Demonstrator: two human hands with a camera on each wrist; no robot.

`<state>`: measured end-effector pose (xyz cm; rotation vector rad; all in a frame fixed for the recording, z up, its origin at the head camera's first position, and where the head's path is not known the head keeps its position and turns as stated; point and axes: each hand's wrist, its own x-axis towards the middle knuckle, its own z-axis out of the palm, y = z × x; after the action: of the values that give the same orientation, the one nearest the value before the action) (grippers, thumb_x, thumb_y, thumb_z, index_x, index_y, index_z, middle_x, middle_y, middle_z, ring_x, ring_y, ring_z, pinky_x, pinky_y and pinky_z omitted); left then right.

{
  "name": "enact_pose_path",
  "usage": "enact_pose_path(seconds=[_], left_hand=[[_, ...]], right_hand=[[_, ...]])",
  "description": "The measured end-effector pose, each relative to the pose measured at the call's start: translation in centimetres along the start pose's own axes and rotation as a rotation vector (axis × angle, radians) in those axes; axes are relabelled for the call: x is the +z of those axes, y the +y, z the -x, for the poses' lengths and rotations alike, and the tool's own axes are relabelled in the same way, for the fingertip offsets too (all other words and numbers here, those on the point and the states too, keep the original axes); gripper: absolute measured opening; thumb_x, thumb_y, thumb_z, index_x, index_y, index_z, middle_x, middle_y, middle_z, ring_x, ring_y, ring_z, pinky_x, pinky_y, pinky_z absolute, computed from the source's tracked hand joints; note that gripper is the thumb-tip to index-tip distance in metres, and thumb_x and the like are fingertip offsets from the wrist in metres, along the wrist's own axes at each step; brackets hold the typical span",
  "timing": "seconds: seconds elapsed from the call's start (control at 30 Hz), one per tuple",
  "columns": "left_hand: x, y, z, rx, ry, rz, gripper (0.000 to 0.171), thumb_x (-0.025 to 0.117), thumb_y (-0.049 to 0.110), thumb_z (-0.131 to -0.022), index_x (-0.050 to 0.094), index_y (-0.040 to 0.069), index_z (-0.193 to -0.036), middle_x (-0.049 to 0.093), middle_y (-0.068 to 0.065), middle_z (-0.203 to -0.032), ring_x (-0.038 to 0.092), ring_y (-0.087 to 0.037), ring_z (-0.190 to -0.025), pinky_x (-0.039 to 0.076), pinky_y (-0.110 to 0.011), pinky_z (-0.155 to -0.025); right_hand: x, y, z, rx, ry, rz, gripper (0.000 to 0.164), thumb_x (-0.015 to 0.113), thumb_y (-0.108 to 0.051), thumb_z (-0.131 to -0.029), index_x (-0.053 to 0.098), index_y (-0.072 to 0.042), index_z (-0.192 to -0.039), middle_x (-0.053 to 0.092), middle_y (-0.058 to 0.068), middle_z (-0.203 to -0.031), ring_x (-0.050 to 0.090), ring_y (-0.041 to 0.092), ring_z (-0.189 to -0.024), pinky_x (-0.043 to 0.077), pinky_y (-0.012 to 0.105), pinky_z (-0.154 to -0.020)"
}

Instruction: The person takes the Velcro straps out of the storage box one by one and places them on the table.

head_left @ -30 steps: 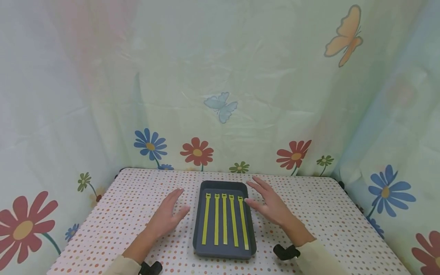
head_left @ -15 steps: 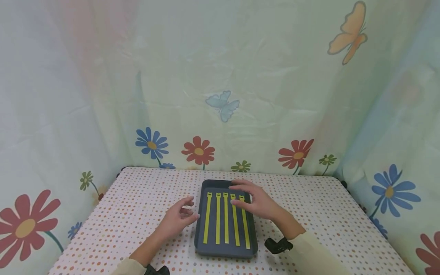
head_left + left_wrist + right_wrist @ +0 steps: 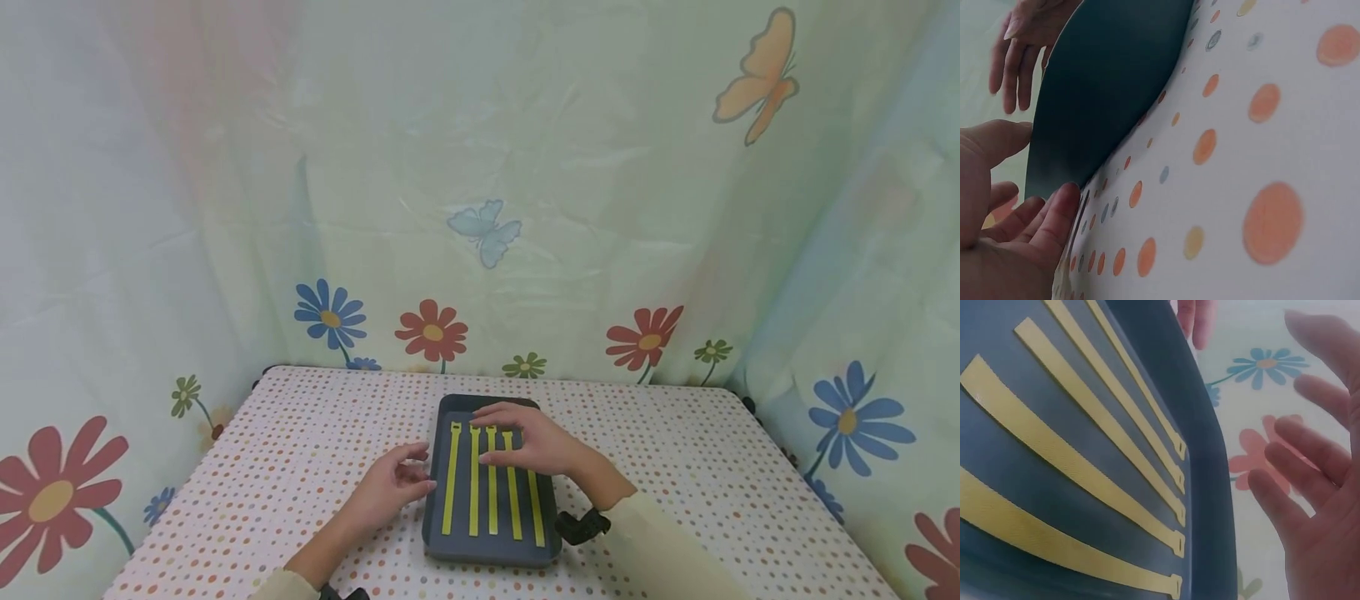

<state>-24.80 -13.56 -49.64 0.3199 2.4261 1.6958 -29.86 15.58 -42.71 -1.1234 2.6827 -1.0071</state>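
Observation:
A dark grey-blue tray (image 3: pixel 491 556) lies on the table. Several yellow hook-and-loop cable ties (image 3: pixel 451 483), each with a slotted head at the far end, lie side by side lengthwise in it. My right hand (image 3: pixel 538 443) hovers over the tray's far right part with loosely bent fingers, covering the head of the rightmost tie; the right wrist view shows nothing held. My left hand (image 3: pixel 381 493) is beside the tray's left wall. In the left wrist view, its thumb and fingertips are right at the tray's outer side (image 3: pixel 1104 87), fingers relaxed.
The tray rests on a table with a white dotted cover (image 3: pixel 315 433). A curtain (image 3: pixel 375 167) printed with flowers and butterflies hangs behind the table and along both sides.
My right hand has moved left from beside the tray to over the ties. My left hand has come closer to the tray's left wall, its fingers bending a little. Tray and ties stay put.

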Motion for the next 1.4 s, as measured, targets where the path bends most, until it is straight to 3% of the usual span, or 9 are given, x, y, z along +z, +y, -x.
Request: enact_pose_path(seconds=[0.23, 0.5, 0.8, 1.03, 1.4], left_hand=[[0.0, -0.2, 0.1, 0.014, -0.021, 0.006, 0.065, 0.075, 0.025, -0.095, 0.047, 0.006, -0.151, 0.054, -0.019, -0.147, 0.066, -0.027, -0.119, 0.061, -0.032, -0.089], [0.1, -0.3, 0.0, 0.033, -0.051, -0.002, 0.059, 0.072, 0.025, -0.098, 0.050, 0.007, -0.150, 0.053, -0.019, -0.150, 0.065, -0.031, -0.124, 0.061, -0.034, -0.093], [0.1, -0.4, -0.2, 0.008, -0.069, 0.043, 0.059, 0.072, 0.025, -0.098, 0.050, 0.009, -0.150, 0.053, -0.016, -0.152, 0.065, -0.029, -0.126, 0.061, -0.035, -0.095], [0.1, -0.2, -0.1, -0.013, -0.069, 0.073, 0.058, 0.071, 0.025, -0.098, 0.050, 0.010, -0.150, 0.052, -0.015, -0.154, 0.063, -0.029, -0.128, 0.060, -0.034, -0.095], [0.2, 0.1, 0.0, -0.036, -0.072, 0.102, 0.057, 0.071, 0.021, -0.098, 0.050, 0.010, -0.150, 0.051, -0.016, -0.155, 0.063, -0.030, -0.129, 0.060, -0.032, -0.096]], right_hand=[[0.3, 0.1, -1.0, -0.090, -0.066, 0.018, 0.044, 0.074, -0.043, -0.094, 0.068, -0.025, -0.134, 0.063, -0.002, -0.143, 0.058, 0.019, -0.134, 0.052, 0.047, -0.110], [0.7, 0.0, -2.4, -0.156, -0.131, 0.100, 0.031, 0.075, -0.032, -0.095, 0.075, -0.015, -0.122, 0.065, 0.005, -0.140, 0.062, 0.022, -0.128, 0.054, 0.044, -0.107], [1.7, 0.2, -3.8, -0.138, -0.200, 0.021, 0.031, 0.079, -0.023, -0.092, 0.076, -0.012, -0.121, 0.070, 0.004, -0.132, 0.064, 0.019, -0.125, 0.057, 0.044, -0.103], [2.5, 0.5, -4.7, -0.101, -0.234, 0.063, 0.030, 0.081, -0.023, -0.091, 0.077, -0.013, -0.119, 0.071, -0.003, -0.128, 0.063, 0.014, -0.124, 0.057, 0.039, -0.104], [3.1, 1.1, -5.7, -0.136, -0.274, 0.125, 0.028, 0.083, -0.020, -0.088, 0.078, -0.016, -0.116, 0.072, -0.004, -0.126, 0.064, 0.010, -0.120, 0.055, 0.028, -0.103]])
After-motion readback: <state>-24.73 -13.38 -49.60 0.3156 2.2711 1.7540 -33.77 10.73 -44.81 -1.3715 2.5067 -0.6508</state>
